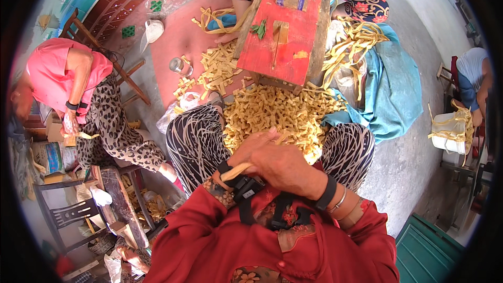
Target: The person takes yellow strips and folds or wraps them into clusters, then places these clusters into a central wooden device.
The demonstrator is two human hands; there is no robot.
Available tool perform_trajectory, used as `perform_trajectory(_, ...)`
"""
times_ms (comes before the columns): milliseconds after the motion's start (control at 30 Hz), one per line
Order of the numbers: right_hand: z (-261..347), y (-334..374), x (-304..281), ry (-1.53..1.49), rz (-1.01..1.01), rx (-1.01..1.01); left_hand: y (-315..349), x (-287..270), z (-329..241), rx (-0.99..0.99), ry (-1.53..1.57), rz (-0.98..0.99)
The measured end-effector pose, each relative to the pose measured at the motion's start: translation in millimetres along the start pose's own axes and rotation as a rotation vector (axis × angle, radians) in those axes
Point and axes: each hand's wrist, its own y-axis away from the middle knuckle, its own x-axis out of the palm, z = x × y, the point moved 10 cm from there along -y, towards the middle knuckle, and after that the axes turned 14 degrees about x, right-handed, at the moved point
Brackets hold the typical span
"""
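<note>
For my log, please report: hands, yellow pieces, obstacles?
Right hand across left hand; flat yellow strip protruding. Short yellow pieces heaped below. Red wooden bench beyond, not blocking.

A pale yellow strip (236,171) slants near heaped pieces (280,111).

a clear jar (181,66) near a white scoop (153,30); a dark wooden chair (75,214) at lower left.
</note>
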Motion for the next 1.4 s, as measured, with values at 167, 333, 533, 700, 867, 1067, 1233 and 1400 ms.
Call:
perform_trajectory(167, -2.0, 28.1, 42.4, -0.276, 0.357, 0.146, 21.0, 8.7, 14.1, -0.353, 0.539, -0.108)
perform_trajectory(333, -43.3, 36.7, 24.1, -0.835, 0.218, 0.655, 31.5, 2.0, -18.6, -0.18, 0.416, -0.134)
perform_trajectory(533, -43.4, 24.5, -25.4, -0.45, -0.355, 0.363, 42.3, 8.7, -39.1, -0.102, 0.206, -0.014)
perform_trajectory(700, -59.0, 18.9, -4.6, -0.6, -0.238, 0.5, 49.4, 3.3, -73.0, 0.092, -0.077, 0.02)
perform_trajectory(867, -42.6, 5.9, 12.4, -0.767, 0.0, 0.47, 73.2, 23.1, -159.9, 0.925, -1.102, -0.079)
perform_trajectory(1067, -36.5, 9.3, 12.5, -0.575, 0.172, 0.419, 73.7, 20.5, -151.1, 0.875, -1.013, -0.045)
perform_trajectory(1233, -15.9, 16.0, -9.6, -0.245, 0.121, 0.275, 58.8, -2.5, -109.9, 0.361, -0.298, -0.047)
perform_trajectory(1400, -1.0, 23.1, -23.8, -0.292, 0.023, 0.143, 58.4, 24.2, -95.3, 0.202, 0.487, 0.07)
